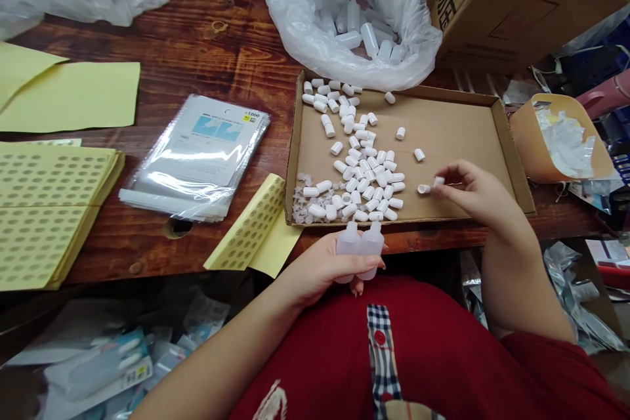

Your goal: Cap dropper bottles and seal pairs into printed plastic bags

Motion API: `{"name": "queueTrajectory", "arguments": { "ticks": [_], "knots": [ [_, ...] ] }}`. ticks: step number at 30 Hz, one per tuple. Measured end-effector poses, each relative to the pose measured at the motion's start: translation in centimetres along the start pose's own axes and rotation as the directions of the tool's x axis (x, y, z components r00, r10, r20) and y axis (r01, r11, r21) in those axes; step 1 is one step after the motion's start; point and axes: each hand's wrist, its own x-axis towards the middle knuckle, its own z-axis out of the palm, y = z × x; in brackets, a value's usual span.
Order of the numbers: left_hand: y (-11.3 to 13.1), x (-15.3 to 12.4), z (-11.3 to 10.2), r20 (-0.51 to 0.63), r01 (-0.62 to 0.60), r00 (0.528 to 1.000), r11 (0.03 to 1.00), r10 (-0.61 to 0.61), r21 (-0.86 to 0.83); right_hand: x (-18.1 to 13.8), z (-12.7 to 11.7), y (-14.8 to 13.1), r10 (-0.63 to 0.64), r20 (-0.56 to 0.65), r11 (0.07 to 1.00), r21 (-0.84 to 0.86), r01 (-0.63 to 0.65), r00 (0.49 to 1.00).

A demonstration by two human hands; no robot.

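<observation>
Two small translucent plastic bottles (361,246), uncapped and side by side, stand upright in my left hand (319,266), which is closed around them at the near edge of a shallow cardboard tray (457,111). My right hand (470,193) is over the tray's right half, thumb and fingers pinching a white cap (438,182). Just left of it lies another white cap (423,189). Many more white caps (367,177) are heaped in the tray's left half. Small clear plugs (305,207) are piled in its near left corner.
Behind the tray, a plastic bag (295,26) holds more bottles. A cardboard box (492,13) stands back right, and an orange bin (522,138) with scraps sits beside the tray. Left are printed plastic pouches (197,151) and yellow sticker sheets (54,210).
</observation>
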Motion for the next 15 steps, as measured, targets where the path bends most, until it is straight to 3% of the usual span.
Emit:
{"name": "queueTrajectory", "arguments": {
  "ticks": [2, 5, 9, 13, 15],
  "knots": [
    [0.0, 0.0, 0.2, -0.006, -0.006, 1.000, 0.997, 0.006, 0.071, -1.2, 0.7, -1.2, -0.083, 0.002, 0.973, 0.218, 0.080, 0.997],
    [0.0, 0.0, 0.4, 0.012, -0.030, 1.000, 0.982, 0.028, 0.186, -2.6, 2.2, -3.4, -0.258, 0.147, 0.889, 0.423, 0.175, 0.955],
    [-0.1, -0.1, 0.4, 0.046, -0.040, 0.999, 0.960, 0.028, 0.277, -2.9, 3.6, -4.5, -0.382, 0.328, 0.873, 0.434, 0.221, 0.864],
    [0.0, -0.5, 0.5, 0.048, -0.021, 0.999, 0.954, 0.007, 0.299, -2.4, 3.4, -4.1, -0.394, 0.379, 0.885, 0.401, 0.235, 0.837],
    [0.1, -0.6, 0.5, 0.060, -0.030, 0.998, 0.952, 0.012, 0.305, -2.2, 3.1, -4.0, -0.437, 0.412, 0.874, 0.406, 0.269, 0.800]
  ]
}}
